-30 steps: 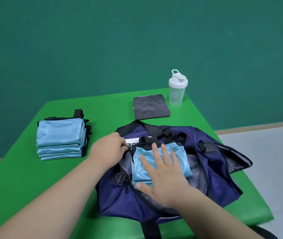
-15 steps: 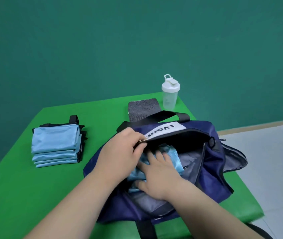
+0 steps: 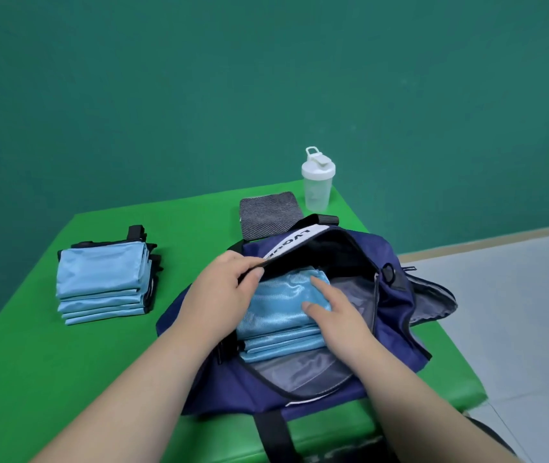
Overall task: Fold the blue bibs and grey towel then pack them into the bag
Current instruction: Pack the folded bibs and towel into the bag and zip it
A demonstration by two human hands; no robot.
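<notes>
- a green bench (image 3: 32, 362) carries everything.
- near its left edge, midway back, lies a stack of folded blue bibs (image 3: 102, 282), black trim showing along the far and right sides, well apart from the bag (image 3: 397, 315).
- the left hand (image 3: 223, 289) pinches the far lip of the bag's opening between thumb and curled fingers and holds it lifted; a white label band (image 3: 295, 242) shows on that lip.
- the navy bag lies on the right half of the bench, reaching the near edge, where a black strap (image 3: 271, 432) hangs over; its zip mouth gapes on grey lining.
- inside the mouth, toward its left end, sits a second pile of blue bibs (image 3: 276, 309), folded flat, layered edges facing the near side.
- the right hand (image 3: 336, 315) rests on the right part of that pile, fingers loose and mostly straight, forefinger and thumb touching the cloth, gripping nothing.
- the grey towel (image 3: 268, 213), folded, lies flat by the far edge, just behind the bag, which hides its near part.
- a white-capped shaker bottle (image 3: 318, 182) stands upright at the far right corner, just right of the towel.
</notes>
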